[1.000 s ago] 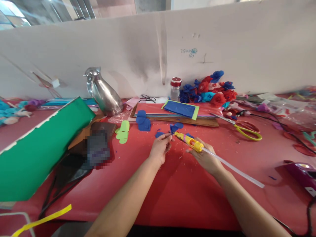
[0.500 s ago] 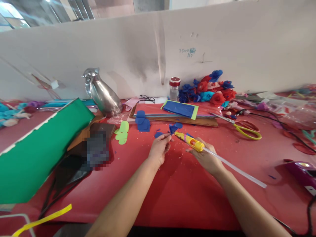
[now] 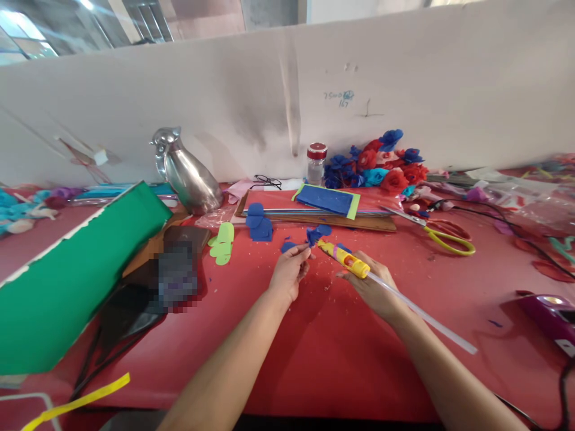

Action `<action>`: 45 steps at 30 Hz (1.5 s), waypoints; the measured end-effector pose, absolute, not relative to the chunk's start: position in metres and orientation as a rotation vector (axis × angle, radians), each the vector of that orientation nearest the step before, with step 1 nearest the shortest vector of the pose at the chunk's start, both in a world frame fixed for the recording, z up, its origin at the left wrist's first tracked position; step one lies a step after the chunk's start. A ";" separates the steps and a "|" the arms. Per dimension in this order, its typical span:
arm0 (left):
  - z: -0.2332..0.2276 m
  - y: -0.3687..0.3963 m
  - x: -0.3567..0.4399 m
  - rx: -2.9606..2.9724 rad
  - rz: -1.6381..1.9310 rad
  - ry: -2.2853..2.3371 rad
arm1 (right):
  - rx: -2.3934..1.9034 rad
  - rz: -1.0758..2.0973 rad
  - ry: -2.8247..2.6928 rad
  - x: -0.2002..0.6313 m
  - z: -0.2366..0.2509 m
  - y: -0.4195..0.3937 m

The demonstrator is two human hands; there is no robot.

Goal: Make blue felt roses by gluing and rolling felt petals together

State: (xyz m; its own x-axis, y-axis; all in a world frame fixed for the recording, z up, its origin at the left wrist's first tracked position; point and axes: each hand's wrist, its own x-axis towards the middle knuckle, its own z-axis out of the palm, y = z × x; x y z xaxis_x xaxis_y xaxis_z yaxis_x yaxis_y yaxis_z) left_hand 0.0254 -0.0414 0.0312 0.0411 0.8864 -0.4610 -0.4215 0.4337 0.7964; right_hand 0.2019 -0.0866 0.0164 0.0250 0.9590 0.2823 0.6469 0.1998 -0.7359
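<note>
Gluing is under way at the middle of the red desk [image 3: 341,359]. The left hand [image 3: 287,276] pinches a small blue petal piece [image 3: 311,237] between its fingertips. The right hand [image 3: 372,288] is closed around a yellow glue gun [image 3: 344,258], nozzle touching or just beside that piece (contact cannot be confirmed).

Judged progress: early to mid. Finished flowers [image 3: 381,164] lie piled at the back wall. Loose blue petals [image 3: 259,221] and green leaf cutouts [image 3: 222,242] lie unassembled near the left hand.
</note>
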 end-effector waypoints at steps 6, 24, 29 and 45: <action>0.030 -0.041 0.025 0.548 1.070 1.114 | -1.512 0.499 -1.712 0.204 0.011 -0.086; 0.024 -0.038 0.024 0.599 1.183 0.991 | -1.522 0.323 -1.701 0.216 0.023 -0.089; 0.026 -0.039 0.024 0.763 1.326 0.857 | -1.944 0.073 -1.733 0.270 0.011 -0.090; 0.027 -0.047 0.032 0.640 1.256 0.691 | -1.232 1.049 -1.144 0.149 0.046 -0.064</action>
